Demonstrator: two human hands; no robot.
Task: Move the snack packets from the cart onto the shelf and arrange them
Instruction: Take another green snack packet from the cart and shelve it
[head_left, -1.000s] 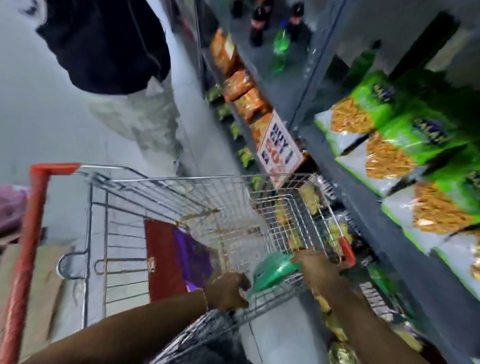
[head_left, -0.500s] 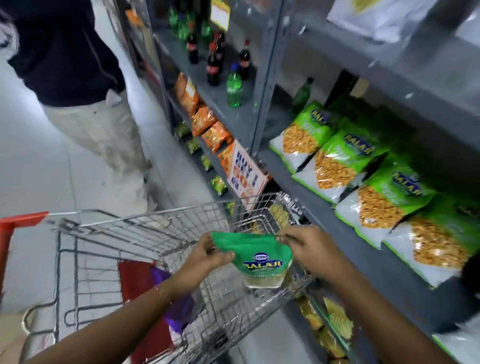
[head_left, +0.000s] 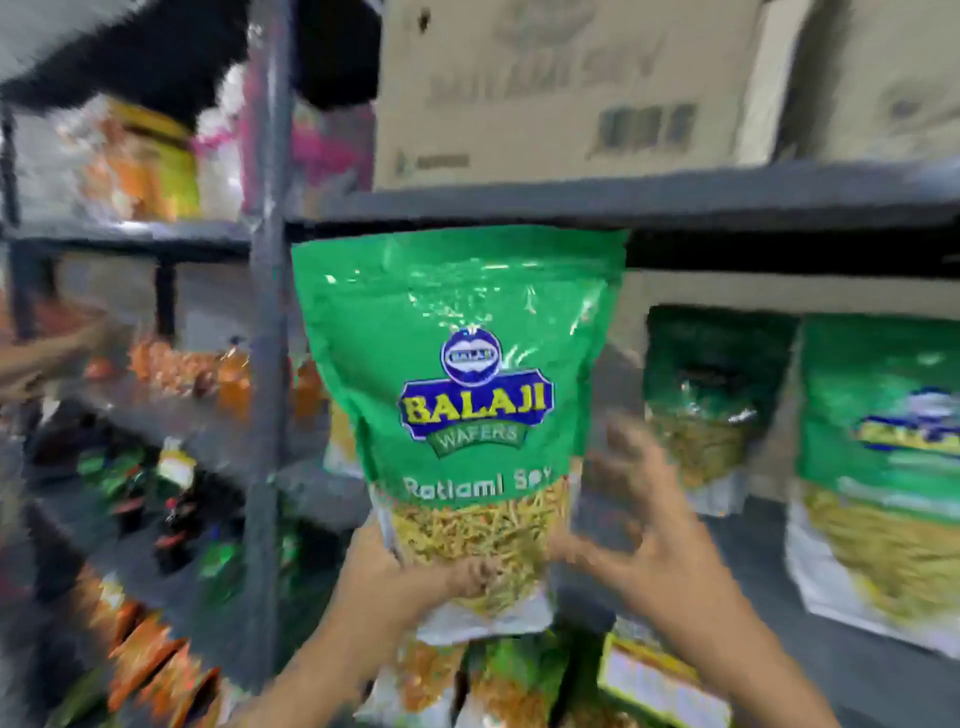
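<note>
A left hand (head_left: 410, 571) grips the bottom of an upright green snack packet (head_left: 457, 374) before the shelf (head_left: 779, 551); the right hand (head_left: 660, 535) hovers beside it, fingers spread.

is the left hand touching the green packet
Touching: the head view shows the left hand gripping the green packet at its bottom, fingers wrapped over the front.

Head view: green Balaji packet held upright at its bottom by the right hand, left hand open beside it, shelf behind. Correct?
Hands are swapped. The head view shows the left hand gripping the bottom of the green Balaji packet, and the right hand open beside it. Upright and shelf behind are correct.
</note>
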